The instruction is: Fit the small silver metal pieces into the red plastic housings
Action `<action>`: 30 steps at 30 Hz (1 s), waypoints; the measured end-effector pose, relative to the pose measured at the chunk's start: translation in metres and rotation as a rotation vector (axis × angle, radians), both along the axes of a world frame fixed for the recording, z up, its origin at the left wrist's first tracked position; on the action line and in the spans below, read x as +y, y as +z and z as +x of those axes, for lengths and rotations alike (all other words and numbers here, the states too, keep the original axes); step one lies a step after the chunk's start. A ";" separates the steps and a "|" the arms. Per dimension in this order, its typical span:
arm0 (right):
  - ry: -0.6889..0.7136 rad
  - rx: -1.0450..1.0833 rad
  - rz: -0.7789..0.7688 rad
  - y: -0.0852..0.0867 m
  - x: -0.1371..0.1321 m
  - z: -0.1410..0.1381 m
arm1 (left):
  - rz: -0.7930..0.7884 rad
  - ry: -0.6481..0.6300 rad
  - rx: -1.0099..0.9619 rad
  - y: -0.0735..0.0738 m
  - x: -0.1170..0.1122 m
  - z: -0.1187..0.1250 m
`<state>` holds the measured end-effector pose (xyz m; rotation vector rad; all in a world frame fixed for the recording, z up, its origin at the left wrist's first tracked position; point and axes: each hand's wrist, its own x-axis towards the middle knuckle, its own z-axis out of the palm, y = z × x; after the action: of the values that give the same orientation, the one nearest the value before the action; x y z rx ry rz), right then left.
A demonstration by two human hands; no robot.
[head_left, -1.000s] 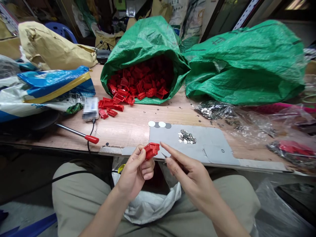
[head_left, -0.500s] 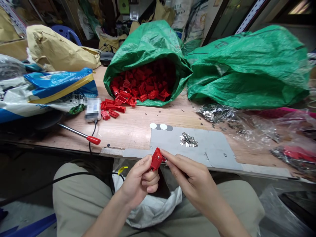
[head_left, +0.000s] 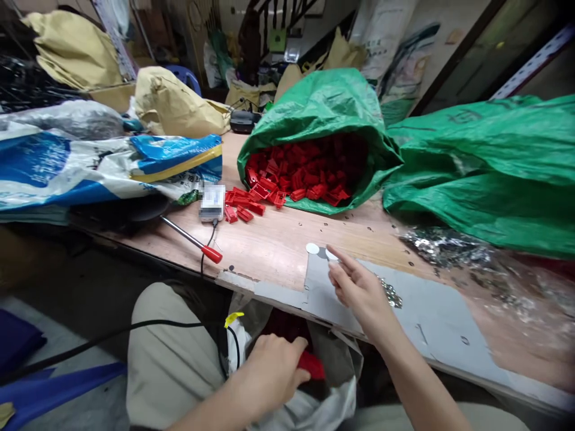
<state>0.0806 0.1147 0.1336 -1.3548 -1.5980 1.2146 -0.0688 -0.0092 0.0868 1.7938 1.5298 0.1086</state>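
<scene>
Wooden table (head_left: 274,245) beneath green sacks (head_left: 323,102), red parts (head_left: 245,214)

One camera rides on the person's head over there, facing forward and down across the bench (head_left: 265,245). It sits close above the left hand (head_left: 275,363) and right hand (head_left: 360,291) at the near side, and its wide view runs past the green sack (head_left: 321,99) to the stair railing (head_left: 275,15) at the far side.

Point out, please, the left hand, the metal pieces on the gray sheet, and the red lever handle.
Left hand (head_left: 277,363): head view, its back.
Metal pieces (head_left: 392,293): head view, visible part of pile.
Red lever handle (head_left: 212,254): head view, middle of grip.
</scene>
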 end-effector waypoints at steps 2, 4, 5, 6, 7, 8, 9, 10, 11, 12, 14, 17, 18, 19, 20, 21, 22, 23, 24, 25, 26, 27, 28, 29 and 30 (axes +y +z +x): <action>0.110 -0.234 0.183 0.002 0.025 -0.034 | -0.039 -0.062 0.149 -0.011 -0.003 0.004; 0.177 -0.471 0.331 0.003 0.052 -0.075 | -0.019 -0.086 0.066 -0.014 -0.005 0.007; 0.200 -0.564 0.370 0.003 0.065 -0.096 | 0.008 -0.080 -0.005 -0.012 -0.005 0.008; 0.200 -0.584 0.389 0.002 0.078 -0.116 | 0.040 -0.061 -0.073 -0.009 -0.005 0.007; 0.200 -0.589 0.401 0.001 0.090 -0.134 | 0.080 -0.032 -0.136 -0.004 -0.004 0.006; 0.200 -0.597 0.399 0.001 0.101 -0.149 | 0.124 0.010 -0.199 0.000 -0.003 0.005; 0.200 -0.598 0.388 0.000 0.110 -0.161 | 0.174 0.060 -0.271 0.005 -0.001 0.002; 0.195 -0.597 0.373 0.000 0.117 -0.168 | 0.227 0.119 -0.356 0.009 0.001 0.000; 0.185 -0.591 0.355 0.000 0.121 -0.171 | 0.275 0.185 -0.446 0.011 0.004 -0.004; 0.171 -0.580 0.337 0.000 0.122 -0.169 | 0.312 0.263 -0.531 0.013 0.006 -0.007; 0.155 -0.539 0.306 0.001 0.114 -0.152 | 0.347 0.467 -0.669 0.013 0.013 -0.015; 0.208 -0.455 0.245 0.002 0.078 -0.104 | 0.349 0.806 -0.818 0.010 0.024 -0.026; 0.236 -0.427 0.213 0.002 0.060 -0.086 | 0.349 0.847 -0.863 0.009 0.027 -0.028; 0.256 -0.404 0.181 0.002 0.042 -0.068 | 0.339 0.852 -0.903 0.009 0.031 -0.029; 0.289 -0.355 0.143 0.002 0.023 -0.051 | 0.325 0.836 -0.927 0.009 0.033 -0.028; 0.326 -0.223 0.069 0.002 0.005 -0.034 | 0.296 0.784 -0.934 0.009 0.036 -0.026; 0.338 -0.132 0.010 0.001 -0.012 -0.019 | 0.268 0.713 -0.922 0.010 0.038 -0.023; 0.332 -0.081 -0.025 0.000 -0.026 -0.005 | 0.250 0.634 -0.894 0.011 0.040 -0.018; 0.315 -0.057 -0.045 -0.001 -0.037 0.008 | 0.244 0.558 -0.854 0.011 0.042 -0.013; 0.283 -0.073 -0.050 -0.003 -0.046 0.022 | 0.257 0.498 -0.810 0.012 0.044 -0.008; 0.240 -0.112 -0.042 -0.005 -0.051 0.035 | 0.288 0.454 -0.767 0.012 0.047 -0.003; 0.185 -0.166 -0.023 -0.007 -0.053 0.050 | 0.336 0.422 -0.726 0.011 0.050 0.001; 0.118 -0.231 0.007 -0.008 -0.052 0.066 | 0.391 0.393 -0.685 0.010 0.054 0.005; 0.036 -0.307 0.050 -0.010 -0.049 0.084 | 0.451 0.363 -0.644 0.008 0.059 0.007; -0.062 -0.398 0.106 -0.010 -0.044 0.104 | 0.513 0.329 -0.603 0.006 0.063 0.009</action>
<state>0.1843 0.0712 0.1232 -1.6359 -1.8445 0.8443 -0.0596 0.0535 0.0928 1.6291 1.3932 1.1814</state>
